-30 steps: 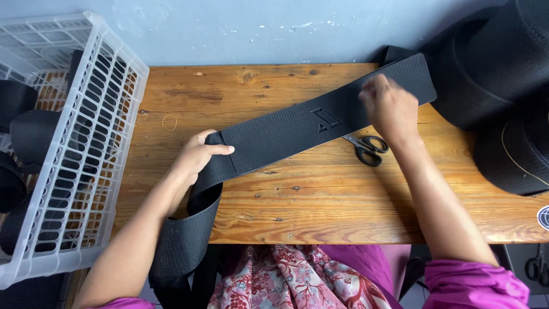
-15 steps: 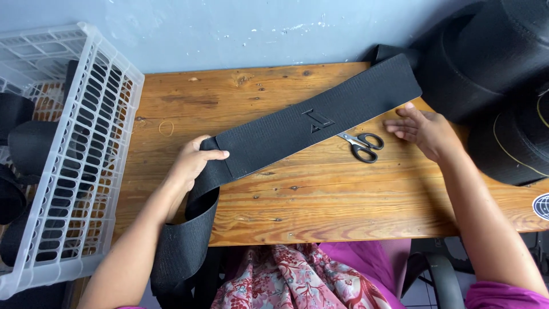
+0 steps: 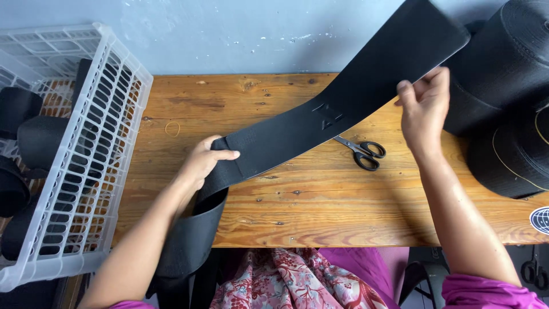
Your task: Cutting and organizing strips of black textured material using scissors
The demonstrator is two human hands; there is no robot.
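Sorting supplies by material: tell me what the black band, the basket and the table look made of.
Black band: woven elastic or webbing, matte; it bends limply between the hands. Basket: white moulded plastic, slightly glossy, with slotted walls. Table: wooden planks, seemingly varnished; grain and knots show.

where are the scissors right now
In the head view the black-handled scissors lie on the wooden table, right of centre, just under the raised black strap.

— What carries everything?
— A wooden table, knotty planks.
— And lying on it?
— Black-handled scissors, a thin rubber band, and big black webbing rolls at its right end.
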